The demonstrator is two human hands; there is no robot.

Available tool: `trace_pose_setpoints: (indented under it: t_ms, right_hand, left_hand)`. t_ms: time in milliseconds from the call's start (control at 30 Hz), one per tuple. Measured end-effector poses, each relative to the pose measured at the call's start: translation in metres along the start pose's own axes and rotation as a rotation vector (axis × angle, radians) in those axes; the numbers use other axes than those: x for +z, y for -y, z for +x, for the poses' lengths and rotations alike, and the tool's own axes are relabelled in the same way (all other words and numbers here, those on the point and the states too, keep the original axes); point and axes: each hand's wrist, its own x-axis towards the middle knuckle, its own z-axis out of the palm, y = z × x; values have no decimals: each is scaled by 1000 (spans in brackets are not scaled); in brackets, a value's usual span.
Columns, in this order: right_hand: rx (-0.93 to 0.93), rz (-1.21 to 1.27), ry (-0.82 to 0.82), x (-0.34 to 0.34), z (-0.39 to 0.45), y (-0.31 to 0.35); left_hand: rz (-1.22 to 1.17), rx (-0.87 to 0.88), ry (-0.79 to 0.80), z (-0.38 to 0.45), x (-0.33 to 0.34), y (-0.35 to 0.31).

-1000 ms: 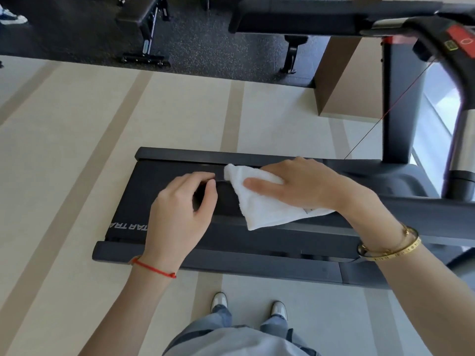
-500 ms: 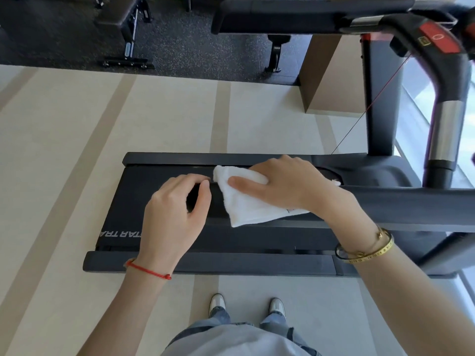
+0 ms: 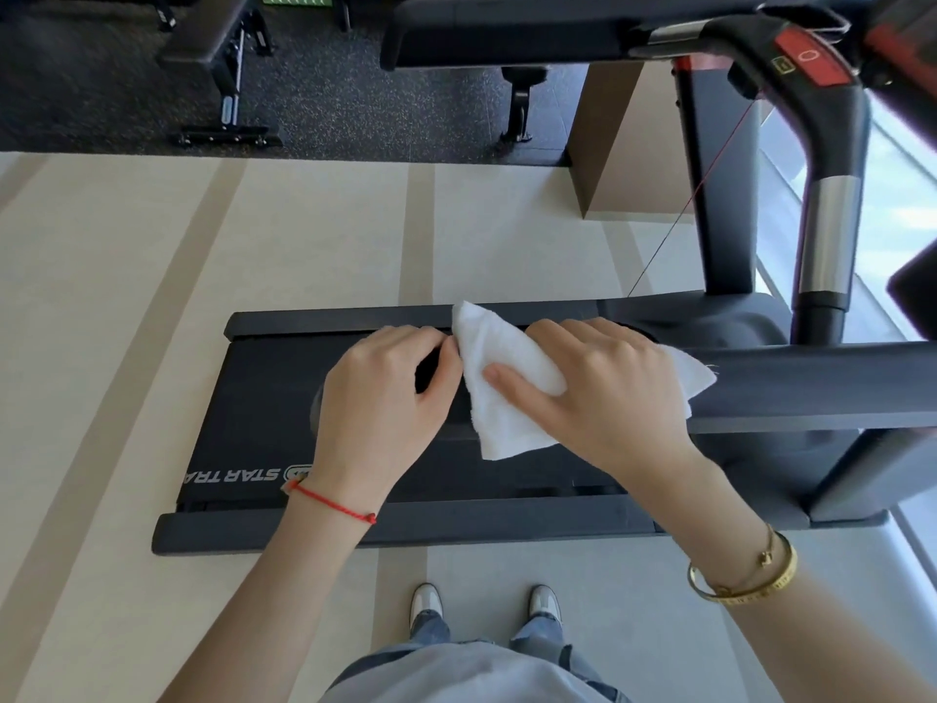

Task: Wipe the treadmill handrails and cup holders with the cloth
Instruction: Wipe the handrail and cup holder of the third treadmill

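Left hand: curled around the end of the near handrail, fingers wrapped over the bar, thumb tip touching the edge of the cloth; red cord at our wrist. Right hand: fingers bent over the white cloth, pressing it down onto the same handrail, thumb lying across the fabric; gold bangles at the wrist. Cloth: draped over the bar between our two hands, one corner standing up at the far side, another tail poking out past the right hand. Change noted against half a second ago: our hands have closed up, the left thumb now meeting the cloth where a gap showed before. Treadmill deck lies below; far handrail runs along the top; our shoes stand on pale striped floor
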Motion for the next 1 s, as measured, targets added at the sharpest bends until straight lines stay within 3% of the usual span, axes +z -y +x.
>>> trace_pose_setpoints:
  t_ms: [133, 467, 800, 1000]
  right_hand:
    - [-4, 6, -172, 2, -12, -16]
    - [-9, -57, -419, -8, -44, -99]
    - [30, -62, -446, -14, -76, -149]
    - [-61, -42, -396, -23, -82, -175]
  left_hand:
    - [-5, 58, 9, 5, 9, -19]
    - [-45, 81, 60, 8, 52, -77]
    - [-55, 91, 26, 4, 87, -134]
    - [-12, 96, -24, 1, 105, -155]
